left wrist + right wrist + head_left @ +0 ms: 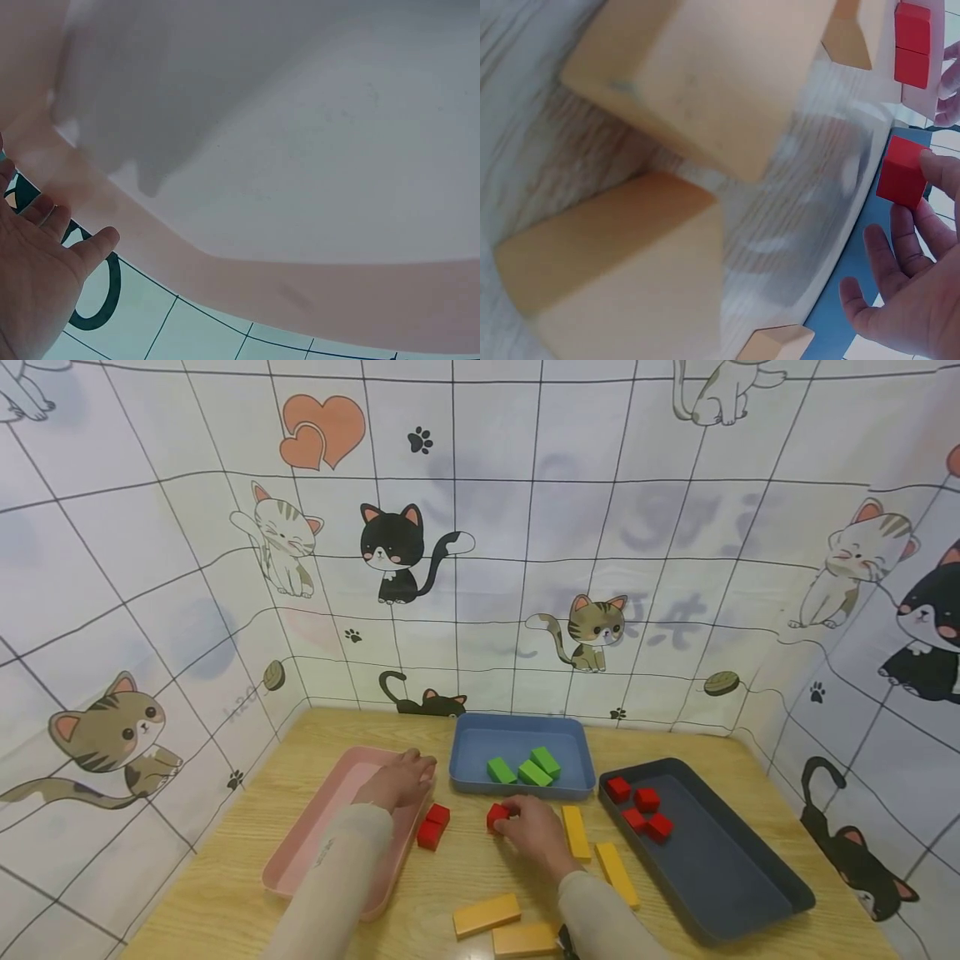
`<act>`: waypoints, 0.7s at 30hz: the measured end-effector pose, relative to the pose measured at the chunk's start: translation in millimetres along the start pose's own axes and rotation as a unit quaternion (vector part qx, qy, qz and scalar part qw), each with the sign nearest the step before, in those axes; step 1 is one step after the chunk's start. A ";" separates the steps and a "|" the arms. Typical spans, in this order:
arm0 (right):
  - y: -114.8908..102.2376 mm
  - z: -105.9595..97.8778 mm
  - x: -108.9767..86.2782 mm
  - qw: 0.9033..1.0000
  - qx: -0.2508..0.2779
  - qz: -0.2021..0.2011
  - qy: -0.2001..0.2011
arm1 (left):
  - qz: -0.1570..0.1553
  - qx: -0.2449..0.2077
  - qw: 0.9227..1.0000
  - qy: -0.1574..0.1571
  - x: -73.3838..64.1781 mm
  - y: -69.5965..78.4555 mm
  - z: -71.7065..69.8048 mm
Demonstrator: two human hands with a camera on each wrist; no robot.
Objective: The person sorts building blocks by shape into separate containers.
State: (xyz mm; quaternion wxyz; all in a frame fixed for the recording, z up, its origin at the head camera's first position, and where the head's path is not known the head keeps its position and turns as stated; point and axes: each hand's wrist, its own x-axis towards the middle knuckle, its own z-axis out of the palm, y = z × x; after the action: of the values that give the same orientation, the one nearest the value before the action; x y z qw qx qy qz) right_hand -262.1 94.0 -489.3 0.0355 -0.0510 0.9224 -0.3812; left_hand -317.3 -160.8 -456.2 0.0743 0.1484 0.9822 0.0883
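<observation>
A red cube (497, 817) is pinched between the thumb and fingertips of my right hand (536, 833), in front of the blue tray. The right wrist view shows the same red block (901, 172) with the remaining fingers spread below it. My left hand (402, 779) rests at the far right corner of the pink tray (303, 827). Seen from the left wrist, the left hand (41, 274) has its fingers loosely extended by the tray's rim, some partly hidden. Two red cubes (433, 827) touch each other on the table between the hands.
The blue tray (517, 731) at the back holds green blocks (534, 772). At right, a dark grey tray (735, 868) contains several red cubes (659, 827). Yellow blocks (617, 875) lie beside the right hand, others (486, 916) nearer. A cat-print curtain (495, 585) surrounds the table.
</observation>
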 end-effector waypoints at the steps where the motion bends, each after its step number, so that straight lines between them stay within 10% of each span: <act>1: -0.5 -0.9 -0.3 1.000 0.003 0.001 0.000 | -0.001 -0.001 1.000 -0.002 -0.6 0.2 -0.3; 21: -6.2 -23.9 -4.9 0.999 0.028 -0.032 0.022 | -0.001 -0.003 1.000 -0.005 1.2 -0.4 -0.6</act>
State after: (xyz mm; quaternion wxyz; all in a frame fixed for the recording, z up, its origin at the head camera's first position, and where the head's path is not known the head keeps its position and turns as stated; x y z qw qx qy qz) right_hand -259.4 106.9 -467.9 0.0044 -0.0708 0.9098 -0.4090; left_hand -318.6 -160.9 -455.8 0.0793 0.1480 0.9816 0.0908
